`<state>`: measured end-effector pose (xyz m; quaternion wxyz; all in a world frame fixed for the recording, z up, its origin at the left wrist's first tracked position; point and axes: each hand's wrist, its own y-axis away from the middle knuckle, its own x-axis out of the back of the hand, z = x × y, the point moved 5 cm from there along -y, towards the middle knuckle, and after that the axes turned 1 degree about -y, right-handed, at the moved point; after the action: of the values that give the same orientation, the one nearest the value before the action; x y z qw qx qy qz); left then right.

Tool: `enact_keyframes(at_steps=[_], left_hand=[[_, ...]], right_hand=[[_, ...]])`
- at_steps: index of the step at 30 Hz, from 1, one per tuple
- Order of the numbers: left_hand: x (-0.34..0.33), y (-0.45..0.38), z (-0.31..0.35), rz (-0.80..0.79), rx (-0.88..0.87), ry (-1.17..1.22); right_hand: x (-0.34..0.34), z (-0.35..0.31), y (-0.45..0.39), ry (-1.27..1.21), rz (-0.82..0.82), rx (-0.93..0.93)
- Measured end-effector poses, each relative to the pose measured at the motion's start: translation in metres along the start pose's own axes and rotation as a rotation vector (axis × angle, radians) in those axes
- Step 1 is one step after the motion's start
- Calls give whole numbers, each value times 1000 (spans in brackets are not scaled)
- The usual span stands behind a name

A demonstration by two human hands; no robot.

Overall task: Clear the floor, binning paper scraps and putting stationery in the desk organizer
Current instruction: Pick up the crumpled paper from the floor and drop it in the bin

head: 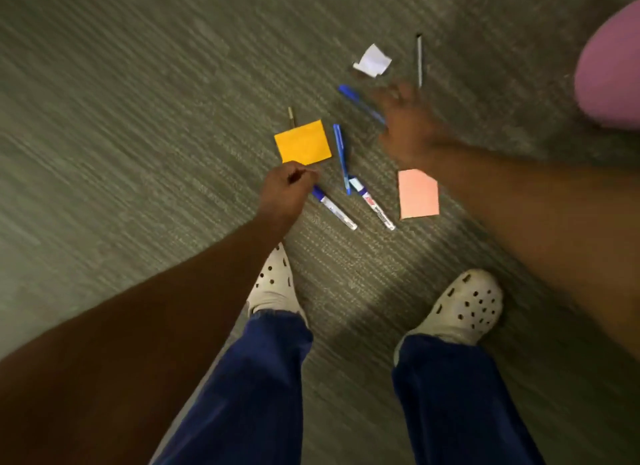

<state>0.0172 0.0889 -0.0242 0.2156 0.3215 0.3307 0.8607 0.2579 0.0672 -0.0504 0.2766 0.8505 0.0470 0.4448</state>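
- The left hand (289, 190) is curled, thumb and fingertips pinched together just below the orange note (303, 142); whether it grips anything, I cannot tell.
- Its knuckles cover the cap end of a white marker (334, 208) with a blue cap, which lies on the carpet (138, 118).
- The right hand (408, 121) is blurred, fingers spread and loose, over the lower end of a blue pen (360, 104); whether it touches the pen is unclear.
- Just beyond its fingertips lie a crumpled white scrap (373, 61) and a thin grey pen (419, 60), near each other but apart.
- A second blue pen (341, 158) lies just right of the orange note, its lower end meeting the cap of a second marker (372, 203).
- A pink note (418, 194) lies flat beside the right forearm, right of the markers.
- A short stub of a pencil (291, 116) pokes out past the top left corner of the orange note.
- All of these things sit close together in one patch of floor ahead of the feet.
- Two white clogs (464, 308) with holes stand on the carpet below dark blue trouser legs (242, 388), feet apart.
- The carpet is grey-green with fine ribbed stripes running slantwise, and fills nearly all the view.
- A rounded pink shape (609, 73) stands at the right edge; what it is cannot be told.
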Motion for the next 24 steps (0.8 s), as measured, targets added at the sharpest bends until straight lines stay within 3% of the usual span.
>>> enact_keyframes(at_steps=[6, 11, 14, 18, 22, 24], left_hand=[[9, -32, -39, -35, 36, -21], [1, -27, -34, -56, 33, -35], [0, -25, -21, -83, 21, 3], [0, -19, 2, -99, 1, 16], [-1, -13, 20, -159, -49, -32], [4, -13, 22, -212, -14, -103]], right_hand=[[-18, -1, -76, 379, -101, 81], [-2, -5, -62, 262, 4, 118], [36, -8, -27, 3, 188, 41], [126, 10, 60, -396, 566, -84], [253, 45, 177, -265, 974, -155], [304, 63, 222, -105, 1079, -173]])
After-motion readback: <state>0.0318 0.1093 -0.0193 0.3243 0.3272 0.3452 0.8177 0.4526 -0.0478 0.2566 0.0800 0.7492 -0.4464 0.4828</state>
